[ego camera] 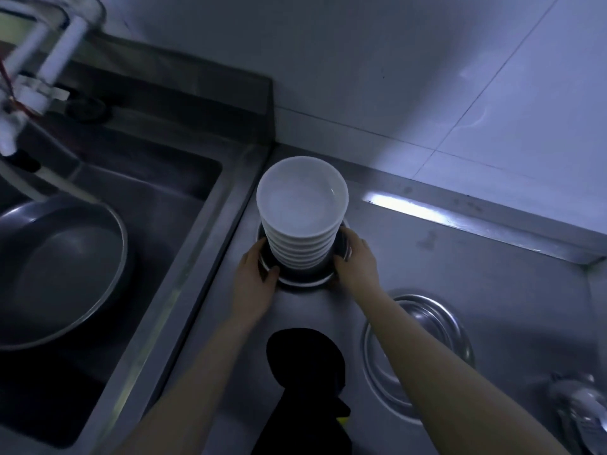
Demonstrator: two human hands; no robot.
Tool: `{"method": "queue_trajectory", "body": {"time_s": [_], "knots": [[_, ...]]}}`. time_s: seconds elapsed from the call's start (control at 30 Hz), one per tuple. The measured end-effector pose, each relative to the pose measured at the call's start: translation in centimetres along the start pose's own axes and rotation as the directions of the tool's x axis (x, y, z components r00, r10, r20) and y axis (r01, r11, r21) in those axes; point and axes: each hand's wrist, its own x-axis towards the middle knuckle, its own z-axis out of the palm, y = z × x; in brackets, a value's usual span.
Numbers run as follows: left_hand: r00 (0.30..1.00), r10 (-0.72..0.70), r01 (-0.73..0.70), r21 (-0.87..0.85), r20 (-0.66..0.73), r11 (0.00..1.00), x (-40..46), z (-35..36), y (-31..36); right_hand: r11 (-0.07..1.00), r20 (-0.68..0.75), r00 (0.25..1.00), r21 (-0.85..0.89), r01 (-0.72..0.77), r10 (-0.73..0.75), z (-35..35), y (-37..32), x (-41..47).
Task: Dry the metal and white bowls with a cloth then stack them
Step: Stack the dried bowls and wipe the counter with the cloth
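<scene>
Head view carries no readable writing, brand or label on anything in sight. At the back of the steel counter [460,257], close to the tiled wall [427,77], stands a tall stack of white bowls [301,221], plain and glossy, their rims showing as tight ridges down the side; the top one faces up and looks bare inside. The stack sits nested in the metal bowls [302,277], whose dull silver rim circles its base. The left hand [254,284] grips that rim on the left, thumb curled over the edge, and the right hand [356,262] grips it on the right, fingers wrapped round the outside. Near the right forearm lies another metal dish [427,326] on the counter. A dark cloth [305,356] hangs between the forearms. Left of the counter, a large pan [59,267] lies in the sink [197,178].
</scene>
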Motion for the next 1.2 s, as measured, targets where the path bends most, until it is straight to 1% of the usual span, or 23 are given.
{"method": "queue_trajectory", "body": {"time_s": [0.1, 0.2, 0.37, 0.47, 0.57, 0.7, 0.77, 0.93, 1.13, 1.2], "knots": [[0.999, -0.034, 0.034, -0.09, 0.006, 0.995, 0.5, 0.9, -1.0, 1.0, 0.015, 1.0, 0.008, 0.008, -0.008, 0.1, 0.4, 0.3], [0.998, -0.07, 0.068, -0.14, -0.004, 0.988, 0.9, 1.9, -2.2, 0.998, -0.024, 1.0, 0.067, 0.019, -0.018, 0.2, 0.8, 0.2], [1.0, -0.019, 0.017, -0.172, -0.007, 0.985, 0.8, 3.0, -2.1, 0.994, -0.062, 0.998, 0.108, -0.006, 0.013, -0.4, 1.7, -0.5], [0.999, -0.013, 0.007, -0.171, -0.034, 0.985, -0.3, 3.5, 0.0, 0.993, -0.084, 0.996, 0.116, -0.021, 0.031, -1.2, 2.5, -1.0], [0.999, 0.029, -0.035, -0.152, -0.04, 0.988, -1.3, 4.6, 1.6, 0.992, -0.095, 0.994, 0.122, -0.044, 0.056, -2.4, 3.5, -1.7], [0.998, 0.066, -0.065, -0.153, 0.003, 0.986, -1.4, 7.1, 2.1, 0.986, -0.13, 0.988, 0.155, -0.062, 0.082, -4.4, 5.4, -2.5], [0.995, 0.096, -0.092, -0.15, 0.021, 0.984, -2.0, 8.0, 4.0, 0.98, -0.159, 0.982, 0.183, -0.073, 0.102, -5.6, 6.6, -2.8], [0.992, 0.116, -0.112, -0.073, 0.046, 0.991, -2.7, 12.1, 7.7, 0.974, -0.228, 0.963, 0.204, -0.094, 0.14, -9.5, 9.8, -3.3], [0.975, 0.162, -0.152, -0.074, 0.152, 0.986, -3.4, 18.0, 11.8, 0.953, -0.274, 0.94, 0.275, -0.127, 0.205, -15.2, 13.9, -3.8], [0.966, 0.186, -0.176, -0.073, 0.182, 0.982, -3.4, 20.2, 13.0, 0.936, -0.302, 0.924, 0.328, -0.13, 0.234, -16.8, 15.3, -4.0]]}}
